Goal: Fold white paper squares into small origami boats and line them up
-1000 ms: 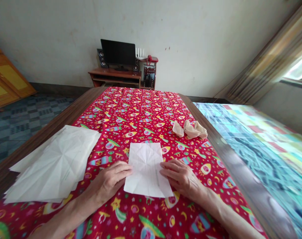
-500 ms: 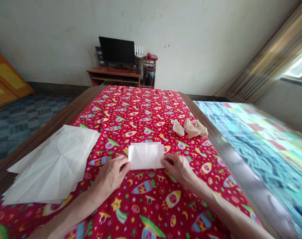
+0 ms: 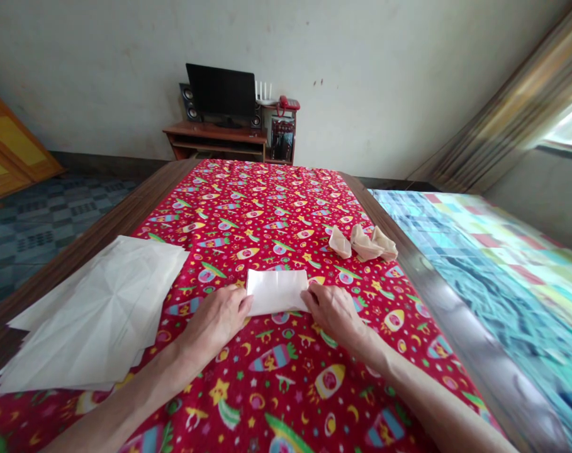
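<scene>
A folded sheet of white paper (image 3: 277, 292) lies between my hands on a red patterned tablecloth (image 3: 276, 371). My left hand (image 3: 226, 311) pinches its left edge, thumb on top and fingers curled. At the opposite edge my right hand (image 3: 331, 309) grips the paper the same way. To the left of my left hand rests a loose pile of creased white sheets (image 3: 97, 308), the top one marked with fold lines that meet in the middle. Beyond my right hand, several small folded paper shapes (image 3: 365, 244) stand in a row.
The table's dark wooden edge (image 3: 437, 302) runs along the right, with a bed (image 3: 479, 251) beside it. At the far wall a desk (image 3: 214, 135) bears a monitor (image 3: 222, 93), speakers and a red telephone (image 3: 288, 104). A yellow cabinet (image 3: 16, 148) stands on the left.
My fingers have curled further over the paper's side edges. The paper's upper layers, offset before, now line up more closely, and its near edge is slightly raised.
</scene>
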A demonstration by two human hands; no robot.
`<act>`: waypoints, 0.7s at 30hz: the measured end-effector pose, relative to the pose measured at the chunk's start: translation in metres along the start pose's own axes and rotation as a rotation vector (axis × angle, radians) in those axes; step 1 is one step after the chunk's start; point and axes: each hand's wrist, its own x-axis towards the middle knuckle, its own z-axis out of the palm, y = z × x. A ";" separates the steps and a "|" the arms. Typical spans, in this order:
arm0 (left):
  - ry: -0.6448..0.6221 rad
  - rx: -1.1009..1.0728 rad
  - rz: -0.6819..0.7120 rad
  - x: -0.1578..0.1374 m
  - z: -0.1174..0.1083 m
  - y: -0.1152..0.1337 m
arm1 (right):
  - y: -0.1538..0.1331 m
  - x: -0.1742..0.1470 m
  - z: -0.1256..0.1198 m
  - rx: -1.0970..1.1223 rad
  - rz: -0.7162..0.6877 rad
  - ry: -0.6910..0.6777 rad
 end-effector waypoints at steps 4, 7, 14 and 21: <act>0.039 0.078 0.031 -0.007 -0.001 0.001 | -0.002 0.004 -0.006 -0.028 0.032 -0.072; 0.087 0.099 0.054 -0.012 -0.002 0.002 | -0.003 0.006 -0.008 -0.017 0.044 -0.109; 0.072 0.165 0.023 0.003 -0.013 0.001 | -0.001 0.007 -0.004 -0.037 0.010 -0.103; 0.015 -0.219 0.473 0.010 -0.007 0.006 | -0.001 0.007 -0.006 -0.039 0.020 -0.115</act>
